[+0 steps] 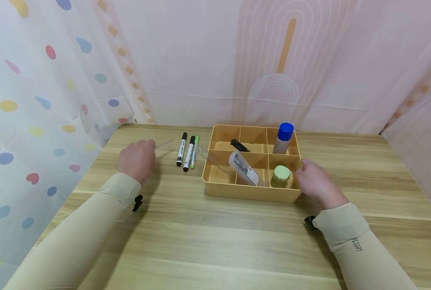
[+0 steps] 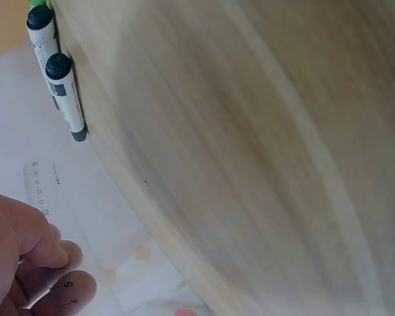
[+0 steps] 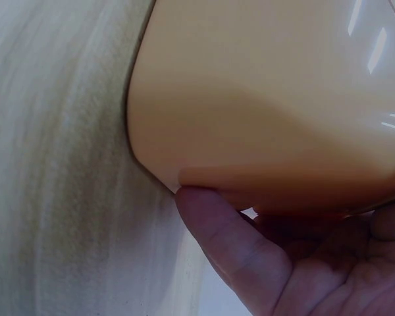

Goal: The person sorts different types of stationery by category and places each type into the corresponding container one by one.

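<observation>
My left hand (image 1: 137, 161) pinches a clear ruler (image 2: 36, 187) between thumb and fingers, left of the markers and above the table. Its printed numbers show in the left wrist view. On the right, my right hand (image 1: 316, 182) grips the right side of a yellow-orange divided organizer box (image 1: 251, 194), the thumb (image 3: 227, 240) lying along its outer wall. Inside the box stand a blue-capped tube (image 1: 283, 139) and a small green-lidded jar (image 1: 280, 176). A clear labelled case (image 1: 244, 169) leans over a divider, and a black object (image 1: 240, 146) lies in a back compartment.
Left of the box lie two black-capped white markers (image 1: 181, 150) and a green pen (image 1: 194, 153). A thin clear strip (image 1: 215, 163) slants out over the box's left wall. Patterned curtains (image 1: 186, 60) hang behind the wooden table (image 1: 215, 241) and along its left side.
</observation>
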The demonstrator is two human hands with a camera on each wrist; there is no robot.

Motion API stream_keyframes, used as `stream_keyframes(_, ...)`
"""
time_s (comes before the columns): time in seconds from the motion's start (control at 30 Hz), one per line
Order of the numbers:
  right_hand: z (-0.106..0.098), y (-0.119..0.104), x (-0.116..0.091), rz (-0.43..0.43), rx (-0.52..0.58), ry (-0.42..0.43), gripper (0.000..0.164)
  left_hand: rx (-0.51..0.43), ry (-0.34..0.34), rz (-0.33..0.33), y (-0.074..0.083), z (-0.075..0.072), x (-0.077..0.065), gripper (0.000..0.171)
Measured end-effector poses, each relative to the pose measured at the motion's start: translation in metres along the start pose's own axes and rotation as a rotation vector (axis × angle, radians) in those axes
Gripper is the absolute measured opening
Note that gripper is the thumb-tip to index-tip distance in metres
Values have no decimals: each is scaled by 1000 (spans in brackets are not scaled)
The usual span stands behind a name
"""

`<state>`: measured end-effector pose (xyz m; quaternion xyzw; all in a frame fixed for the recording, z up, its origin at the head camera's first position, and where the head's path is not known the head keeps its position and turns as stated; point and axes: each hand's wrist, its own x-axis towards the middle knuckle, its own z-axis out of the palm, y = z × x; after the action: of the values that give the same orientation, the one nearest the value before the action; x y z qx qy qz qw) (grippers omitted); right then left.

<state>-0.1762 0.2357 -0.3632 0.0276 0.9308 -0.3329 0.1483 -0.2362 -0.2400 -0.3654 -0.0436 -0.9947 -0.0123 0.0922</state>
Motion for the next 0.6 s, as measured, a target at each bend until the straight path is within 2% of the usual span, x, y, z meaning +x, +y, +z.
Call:
stream_keyframes(0.2,0,0,0,-9,-7,6,53,0,1,10,3,-3,2,16)
stream_keyframes(0.4,0,1,1,-13,-22,10,53,-9,28,28,8,-8,2,24)
stream_keyframes(0.6,0,0,1,-7,-21,5,54,-17,129,78,14,-11,2,30)
